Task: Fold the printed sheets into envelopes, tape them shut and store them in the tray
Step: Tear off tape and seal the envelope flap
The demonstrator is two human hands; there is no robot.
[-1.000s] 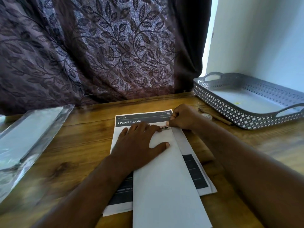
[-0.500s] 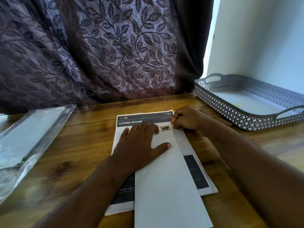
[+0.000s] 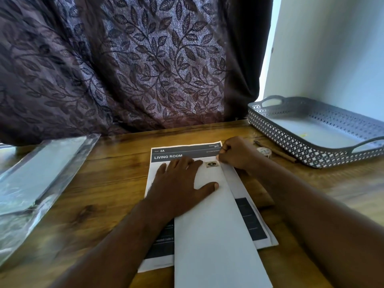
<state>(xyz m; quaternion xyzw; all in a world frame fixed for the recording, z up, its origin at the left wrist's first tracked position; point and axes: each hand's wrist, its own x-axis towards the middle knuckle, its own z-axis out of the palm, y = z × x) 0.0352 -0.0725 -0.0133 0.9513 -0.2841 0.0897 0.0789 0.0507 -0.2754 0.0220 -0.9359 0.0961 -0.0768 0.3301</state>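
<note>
On a brown wooden table (image 3: 108,183), a white printed sheet with a dark header reading "LIVING ROOM" (image 3: 187,151) lies at the centre. A long white folded paper sheet (image 3: 214,235) lies over it, running from centre toward 6 o'clock. The left hand (image 3: 180,183) rests flat on the folded sheet's upper end, fingers spread. The right hand (image 3: 236,153), fingers curled, pinches that sheet's top corner, just beside a small square dark-printed sticker (image 3: 212,164). A grey perforated plastic tray with handles (image 3: 291,140) sits at 3 o'clock, a clear plastic sleeve (image 3: 37,175) at 9 o'clock, and a dark purple leaf-patterned curtain (image 3: 145,69) hangs at 12 o'clock.
</note>
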